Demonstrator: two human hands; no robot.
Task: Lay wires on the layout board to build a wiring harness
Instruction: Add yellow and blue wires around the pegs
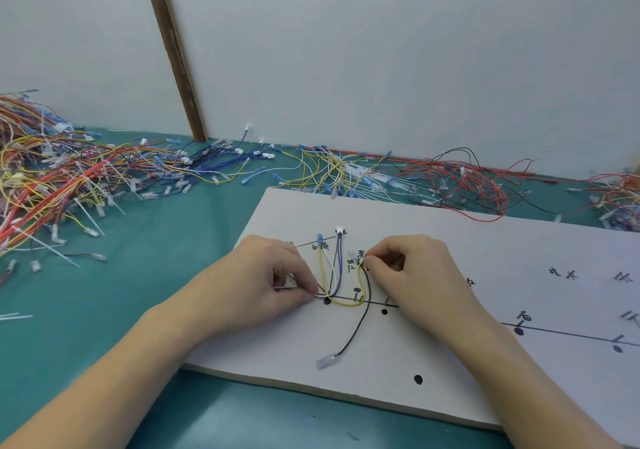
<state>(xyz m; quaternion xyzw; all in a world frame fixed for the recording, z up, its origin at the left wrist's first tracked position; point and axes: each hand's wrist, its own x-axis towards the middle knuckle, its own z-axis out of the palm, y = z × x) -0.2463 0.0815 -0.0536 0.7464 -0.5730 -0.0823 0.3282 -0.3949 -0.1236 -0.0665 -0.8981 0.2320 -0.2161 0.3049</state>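
White layout board (450, 241) — left hand (277, 275) pinches wires (329, 275), right hand (408, 268) pinches yellow wire (360, 286).

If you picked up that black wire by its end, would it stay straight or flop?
Probably flop: the black wire is thin and already lies in a loose curve on the layout board. Its clear end cap would likely dangle. It looks very light.
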